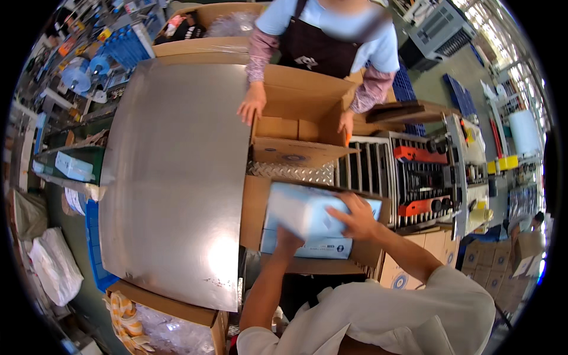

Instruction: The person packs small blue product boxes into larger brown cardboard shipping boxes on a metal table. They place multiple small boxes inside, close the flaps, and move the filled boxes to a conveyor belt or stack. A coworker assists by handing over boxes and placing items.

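Observation:
A light-blue and white box-shaped pack [299,210], blurred by motion, is held tilted above an open cardboard carton [253,213]. My right hand [358,218] grips its right end with the fingers over the top. At its near lower edge my left hand [288,241] supports it, the fingers mostly hidden behind the pack. Inside the carton lie more light-blue packs [325,248], side by side. Across from me a co-worker in a dark apron holds a second open carton [305,151] by its sides, one hand [252,103] at the left, another [346,125] at the right.
A broad metal table [174,177] lies to the left. A roller conveyor [370,168] with red-orange machine parts [420,155] runs off to the right. Stacked cartons [408,254] stand beside my right arm. A carton with clear plastic wrap [171,328] sits at the lower left.

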Available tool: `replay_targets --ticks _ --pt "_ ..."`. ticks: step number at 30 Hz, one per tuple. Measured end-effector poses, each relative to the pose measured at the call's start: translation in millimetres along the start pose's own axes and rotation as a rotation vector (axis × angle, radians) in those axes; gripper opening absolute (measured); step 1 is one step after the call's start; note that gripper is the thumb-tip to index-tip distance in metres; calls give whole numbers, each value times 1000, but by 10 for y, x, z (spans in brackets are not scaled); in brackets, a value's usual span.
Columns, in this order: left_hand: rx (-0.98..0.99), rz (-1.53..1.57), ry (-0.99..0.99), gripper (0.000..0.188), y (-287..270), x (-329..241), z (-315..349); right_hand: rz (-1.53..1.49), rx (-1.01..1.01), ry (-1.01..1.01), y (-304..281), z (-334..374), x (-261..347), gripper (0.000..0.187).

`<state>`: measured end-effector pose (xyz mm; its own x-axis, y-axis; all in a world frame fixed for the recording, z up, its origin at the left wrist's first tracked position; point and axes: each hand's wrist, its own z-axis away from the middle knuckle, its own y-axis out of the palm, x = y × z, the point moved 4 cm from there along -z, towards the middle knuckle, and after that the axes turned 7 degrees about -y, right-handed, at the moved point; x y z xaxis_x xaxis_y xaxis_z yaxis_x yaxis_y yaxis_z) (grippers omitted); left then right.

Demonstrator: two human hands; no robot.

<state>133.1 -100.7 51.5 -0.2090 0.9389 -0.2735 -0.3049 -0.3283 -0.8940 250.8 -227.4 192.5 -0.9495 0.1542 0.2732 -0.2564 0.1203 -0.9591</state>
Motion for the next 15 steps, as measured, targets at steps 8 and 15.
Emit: replay_targets --ticks 8,15 --pt "65 467 40 57 9 267 16 -360 73 164 1474 154 -891 70" --pt "-255 59 200 58 -78 410 -388 -4 160 457 1371 1082 -445 58"
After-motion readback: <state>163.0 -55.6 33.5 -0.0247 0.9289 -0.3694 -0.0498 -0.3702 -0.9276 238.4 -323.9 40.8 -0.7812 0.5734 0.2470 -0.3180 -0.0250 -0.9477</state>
